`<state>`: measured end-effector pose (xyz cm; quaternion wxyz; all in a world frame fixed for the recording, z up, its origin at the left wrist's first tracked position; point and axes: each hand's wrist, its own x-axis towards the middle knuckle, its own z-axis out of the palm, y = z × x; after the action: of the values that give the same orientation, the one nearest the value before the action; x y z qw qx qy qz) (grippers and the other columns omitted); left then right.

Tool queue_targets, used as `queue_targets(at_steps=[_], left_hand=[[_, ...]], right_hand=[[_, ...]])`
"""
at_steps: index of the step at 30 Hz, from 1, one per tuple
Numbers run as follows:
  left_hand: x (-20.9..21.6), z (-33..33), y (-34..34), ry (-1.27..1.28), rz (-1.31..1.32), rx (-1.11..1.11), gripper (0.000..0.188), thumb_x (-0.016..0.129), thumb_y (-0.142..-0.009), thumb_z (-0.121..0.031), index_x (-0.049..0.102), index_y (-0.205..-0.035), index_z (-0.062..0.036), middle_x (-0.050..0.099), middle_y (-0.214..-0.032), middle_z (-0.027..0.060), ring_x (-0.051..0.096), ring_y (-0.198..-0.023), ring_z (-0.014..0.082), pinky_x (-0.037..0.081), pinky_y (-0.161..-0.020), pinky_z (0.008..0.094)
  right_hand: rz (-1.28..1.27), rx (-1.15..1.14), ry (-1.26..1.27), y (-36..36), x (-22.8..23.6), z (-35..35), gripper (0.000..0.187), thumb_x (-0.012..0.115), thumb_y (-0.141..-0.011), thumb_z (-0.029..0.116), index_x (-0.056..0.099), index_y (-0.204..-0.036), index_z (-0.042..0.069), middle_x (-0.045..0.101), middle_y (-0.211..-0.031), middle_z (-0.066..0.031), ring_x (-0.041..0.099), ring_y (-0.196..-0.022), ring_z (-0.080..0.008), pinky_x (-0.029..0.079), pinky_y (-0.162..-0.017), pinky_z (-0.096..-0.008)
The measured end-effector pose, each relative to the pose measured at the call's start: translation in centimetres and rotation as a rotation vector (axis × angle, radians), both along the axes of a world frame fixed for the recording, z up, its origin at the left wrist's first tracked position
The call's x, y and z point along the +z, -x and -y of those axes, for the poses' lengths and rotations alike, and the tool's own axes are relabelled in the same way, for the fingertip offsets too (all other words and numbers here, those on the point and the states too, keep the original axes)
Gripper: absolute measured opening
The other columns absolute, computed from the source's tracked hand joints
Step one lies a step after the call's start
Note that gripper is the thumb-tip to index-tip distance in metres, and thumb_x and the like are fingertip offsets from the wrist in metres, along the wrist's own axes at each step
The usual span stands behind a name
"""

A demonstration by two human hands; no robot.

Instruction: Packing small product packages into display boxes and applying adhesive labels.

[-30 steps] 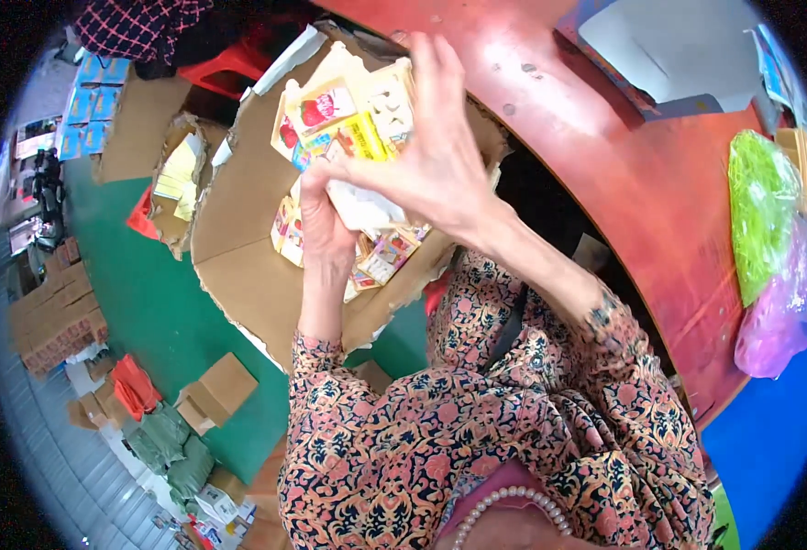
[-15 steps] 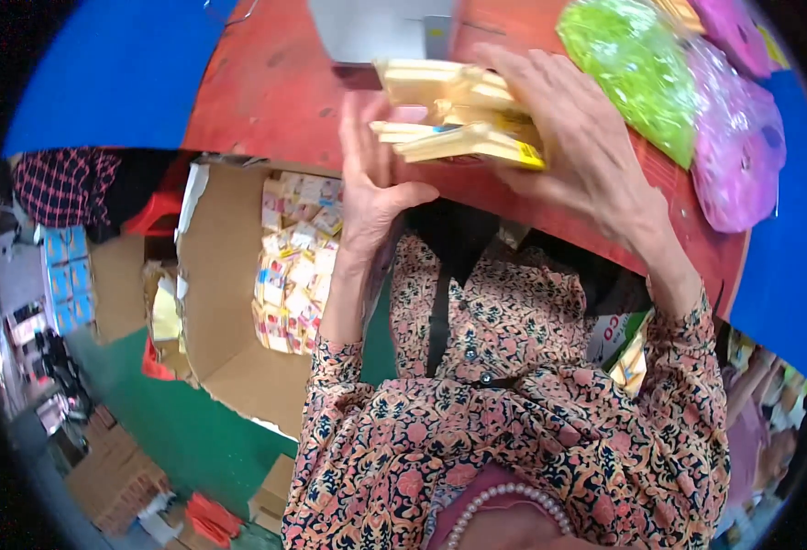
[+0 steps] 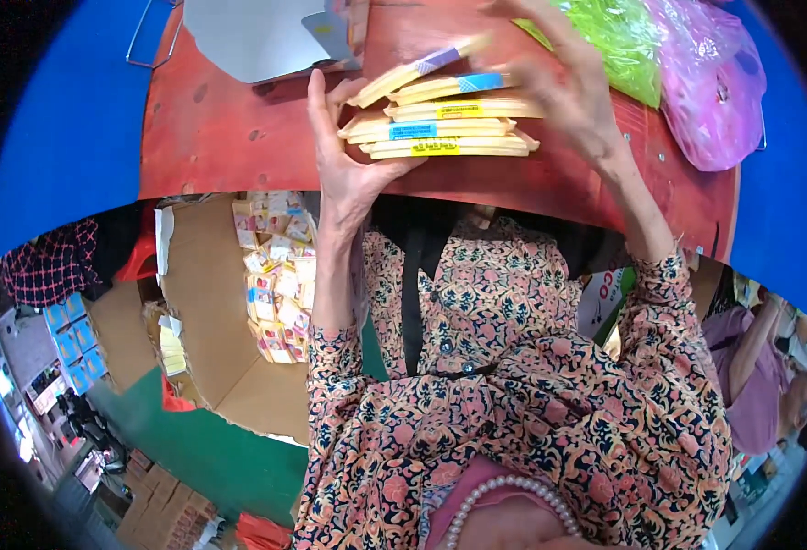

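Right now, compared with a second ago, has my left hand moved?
Yes, your left hand has moved from over the open cardboard box rightward to over the red table.

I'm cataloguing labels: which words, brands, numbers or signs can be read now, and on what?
I won't copy printed wording, but it stands here:
Stack in the left hand: fine print on yellow and blue strips, too small.
Green-and-white box: large letters, partly hidden.
Packets in the carton: too small.
Brown boxes: marks too blurred.
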<state>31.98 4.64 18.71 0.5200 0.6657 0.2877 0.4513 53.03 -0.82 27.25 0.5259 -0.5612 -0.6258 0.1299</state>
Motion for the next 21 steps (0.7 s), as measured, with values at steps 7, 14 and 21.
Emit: queue_targets(at_steps=[7,14,21], left_hand=[[0.2,-0.5,-1.8,-0.058,-0.028,-0.032,0.114,0.087,-0.050,-0.012,0.016,-0.139,-0.0003,0.045,-0.117,0.0130,0.049,-0.107,0.0237,0.044,-0.093,0.0349],[1.6,-1.6,-2.5,-0.207,-0.143,-0.119,0.083,0.085,-0.052,-0.007,0.041,-0.123,-0.0010,0.051,-0.113,0.0114,0.053,-0.103,0.0198,0.047,-0.090,0.0320],[2.5,-1.1,-1.7,0.078,-0.018,-0.170,0.064,0.082,-0.058,0.000,0.047,-0.111,-0.0009,0.059,-0.107,0.0090,0.058,-0.098,0.0157,0.049,-0.086,0.0290]], right_hand=[[-1.040,0.171,0.215,-2.2,-6.2,0.3,0.068,0.030,-0.093,0.052,0.036,-0.131,-0.004,0.046,-0.130,-0.0145,0.050,-0.111,-0.0216,0.036,-0.099,-0.0375],[-0.940,0.225,0.327,-2.4,-7.8,-1.6,0.084,0.018,-0.086,0.069,0.056,-0.107,-0.004,0.064,-0.085,-0.0142,0.064,-0.076,-0.0180,0.052,-0.070,-0.0272],[-0.674,-0.254,0.083,-2.3,-6.6,-3.1,0.035,0.043,-0.095,0.030,0.061,-0.097,0.000,0.061,-0.075,-0.0072,0.060,-0.069,-0.0121,0.048,-0.061,-0.0241]])
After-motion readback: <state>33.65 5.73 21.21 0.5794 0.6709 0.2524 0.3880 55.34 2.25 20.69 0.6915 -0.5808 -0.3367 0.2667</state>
